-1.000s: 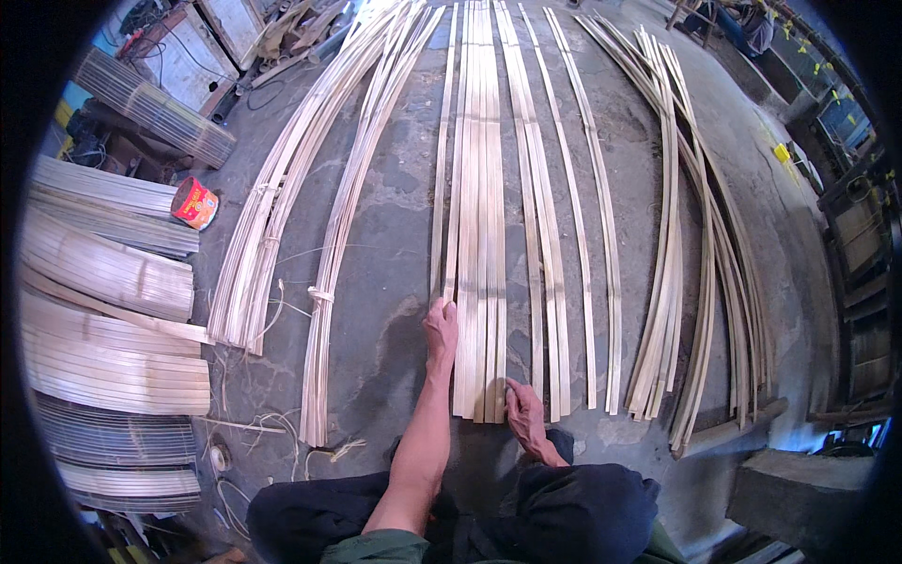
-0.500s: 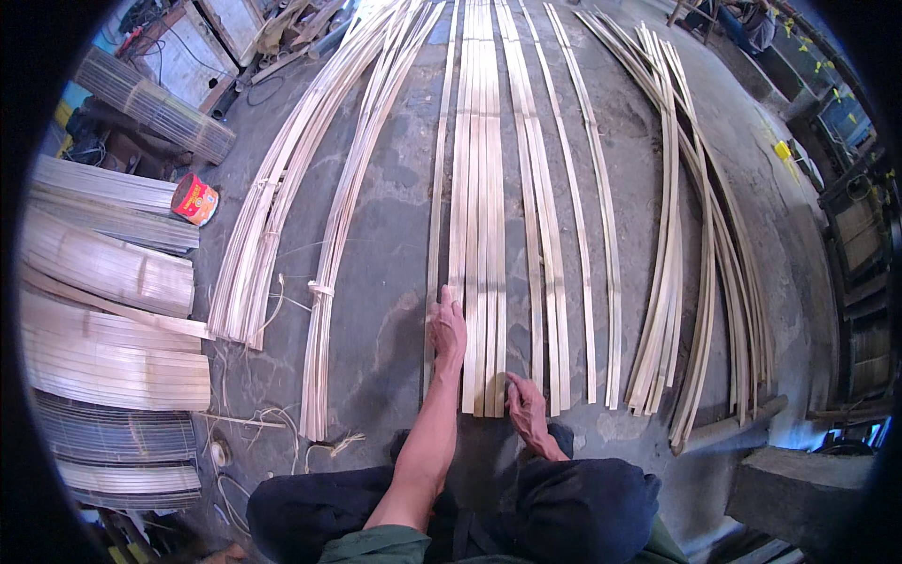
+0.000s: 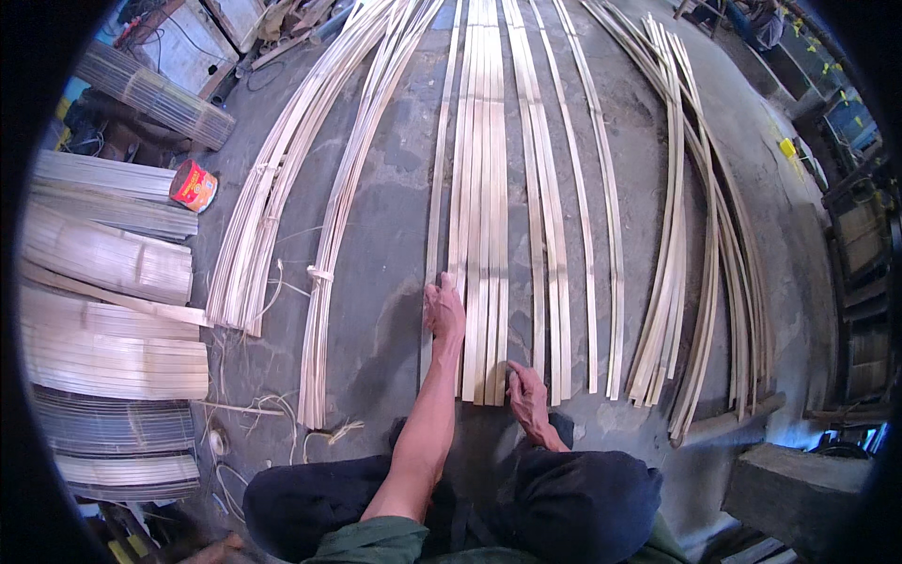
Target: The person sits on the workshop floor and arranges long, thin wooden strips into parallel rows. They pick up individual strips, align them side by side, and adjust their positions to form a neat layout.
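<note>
Several long, pale bamboo strips (image 3: 486, 310) lie side by side on the floor in front of me, their near ends almost even. My left hand (image 3: 444, 312) is at the left edge of this group, fingers bent and closed on the outermost strip; its fingertips are partly hidden. A single strip (image 3: 438, 211) lies just left of it. By the near right corner of the group is my right hand (image 3: 529, 399), index finger stretched toward the edge, other fingers curled, holding nothing. To its right runs a narrower set of strips (image 3: 554, 310).
Two tied bundles of strips (image 3: 324, 301) lie left, and a loose crossed pile (image 3: 700, 235) lies right. Slatted bamboo panels (image 3: 113, 352) and a red tub (image 3: 194, 186) line the left side. A concrete block (image 3: 799, 484) stands near right. Something brown and blurred shows lower left.
The fingers of my left hand are more bent, with the index less stretched out. My right hand stays beside the strip ends. The whole view has shifted slightly.
</note>
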{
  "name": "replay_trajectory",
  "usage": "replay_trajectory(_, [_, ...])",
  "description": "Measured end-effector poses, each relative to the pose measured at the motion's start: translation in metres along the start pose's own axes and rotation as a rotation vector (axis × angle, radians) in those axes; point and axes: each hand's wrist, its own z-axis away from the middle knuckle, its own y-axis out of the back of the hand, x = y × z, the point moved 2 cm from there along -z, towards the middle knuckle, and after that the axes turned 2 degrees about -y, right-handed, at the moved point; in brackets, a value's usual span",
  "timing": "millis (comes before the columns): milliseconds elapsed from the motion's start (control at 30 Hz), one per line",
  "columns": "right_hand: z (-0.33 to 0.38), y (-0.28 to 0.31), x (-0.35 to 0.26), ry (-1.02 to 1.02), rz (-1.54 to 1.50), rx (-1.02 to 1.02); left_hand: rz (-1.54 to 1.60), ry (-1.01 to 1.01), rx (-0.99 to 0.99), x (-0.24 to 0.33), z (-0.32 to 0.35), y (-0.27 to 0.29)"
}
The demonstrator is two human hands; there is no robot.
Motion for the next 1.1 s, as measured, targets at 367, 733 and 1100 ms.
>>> replay_trajectory(367, [0.001,0.006,-0.026,0.094,0.099,-0.074,0.053,-0.089,0.083,-0.005,0.002,-0.007])
replay_trajectory(733, [-0.046,-0.052,-0.053,0.543,0.633,-0.385,0.248,-0.139,0.116,-0.009,-0.007,-0.006])
replay_trajectory(1100, [-0.042,-0.053,-0.045,0.528,0.731,-0.359,0.160,-0.150,0.150,-0.011,-0.006,-0.007])
